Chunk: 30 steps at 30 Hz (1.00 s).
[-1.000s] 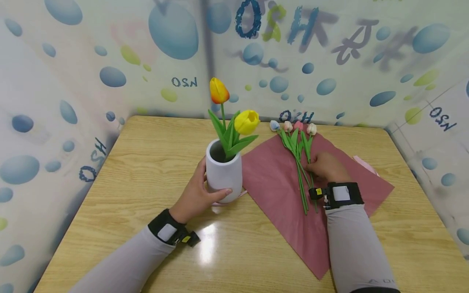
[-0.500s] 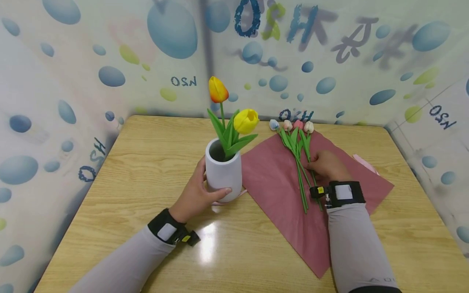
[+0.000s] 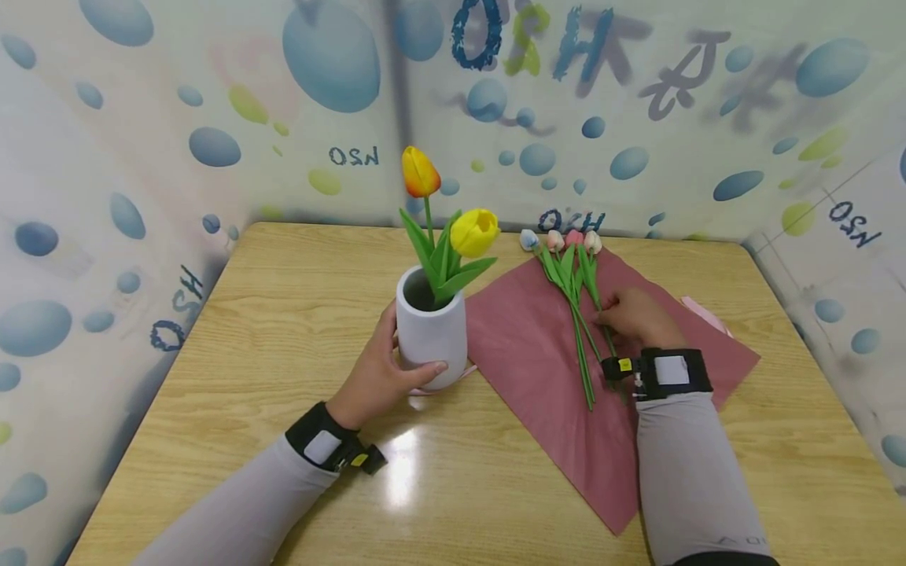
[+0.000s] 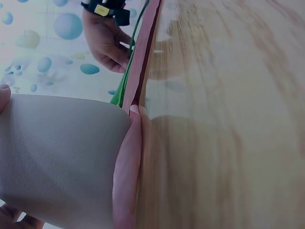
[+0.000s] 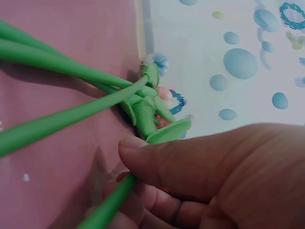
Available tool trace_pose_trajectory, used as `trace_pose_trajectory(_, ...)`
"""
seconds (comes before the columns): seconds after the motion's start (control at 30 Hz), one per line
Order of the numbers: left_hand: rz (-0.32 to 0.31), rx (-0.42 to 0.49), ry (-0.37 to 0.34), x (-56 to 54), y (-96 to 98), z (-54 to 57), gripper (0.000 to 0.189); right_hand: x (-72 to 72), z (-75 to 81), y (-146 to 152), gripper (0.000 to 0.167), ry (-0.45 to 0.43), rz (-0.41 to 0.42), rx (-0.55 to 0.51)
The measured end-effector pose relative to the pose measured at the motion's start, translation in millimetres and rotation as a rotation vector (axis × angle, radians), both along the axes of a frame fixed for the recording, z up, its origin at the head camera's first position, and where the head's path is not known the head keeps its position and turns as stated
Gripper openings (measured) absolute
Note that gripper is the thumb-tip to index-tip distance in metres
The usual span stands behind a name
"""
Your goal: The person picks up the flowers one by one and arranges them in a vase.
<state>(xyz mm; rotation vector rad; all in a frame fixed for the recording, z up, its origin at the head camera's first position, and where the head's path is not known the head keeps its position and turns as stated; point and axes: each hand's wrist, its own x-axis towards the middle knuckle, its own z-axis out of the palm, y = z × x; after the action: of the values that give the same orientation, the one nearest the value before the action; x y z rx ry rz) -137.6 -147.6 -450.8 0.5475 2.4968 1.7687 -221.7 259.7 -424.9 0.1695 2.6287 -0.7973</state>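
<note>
My left hand (image 3: 378, 369) grips the white vase (image 3: 433, 342) from its left side, thumb across the front. An orange-yellow tulip (image 3: 421, 173) and a yellow tulip (image 3: 474, 233) stand in the vase. Over the dusky-pink wrapping paper (image 3: 538, 393), my right hand (image 3: 640, 318) pinches the green stem (image 5: 110, 204) of a pale tulip (image 3: 592, 242) between thumb and fingers. Left of that stem lie a blue tulip (image 3: 528, 240), a light pink tulip (image 3: 554, 240) and a deeper pink tulip (image 3: 573, 238), their stems (image 3: 586, 369) bunched and crossing.
The wooden table (image 3: 283, 314) meets a patterned backdrop (image 3: 439, 110) at the back and sides. A pale pink ribbon (image 3: 704, 316) shows at the paper's right edge. More pink ribbon (image 4: 127, 176) lies by the vase's base in the left wrist view.
The pale tulip's bloom has shifted left toward the pink ones, while its stem's lower end has swung right with my right hand. My left hand and the vase have stayed in place.
</note>
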Motion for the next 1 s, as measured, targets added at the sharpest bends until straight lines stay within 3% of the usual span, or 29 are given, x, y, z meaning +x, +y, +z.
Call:
trace_pose_trajectory(0.23, -0.003, 0.003, -0.002, -0.5, 0.0, 0.3, 0.107, -0.9, 6.1, 8, 0.028, 0.070, 0.044, 0.017)
trace_pose_trajectory(0.33, -0.004, 0.004, -0.002, -0.5, -0.1, -0.1, 0.107, 0.6, 12.0, 11, 0.030, 0.102, 0.032, -0.048)
trace_pose_trajectory(0.7, -0.001, 0.005, 0.010, -1.4, 0.1, -2.4, 0.107, 7.9, 32.9, 14, 0.041, 0.167, -0.101, -0.409)
trace_pose_trajectory(0.9, -0.001, 0.009, 0.002, -1.1, 0.4, -2.4, 0.106, 9.3, 34.7, 13, 0.028, 0.224, -0.158, -0.619)
trace_pose_trajectory(1.0, -0.005, 0.011, 0.001, -1.3, 0.7, -2.7, 0.105, 10.7, 35.8, 10, 0.020, 0.267, -0.201, -0.801)
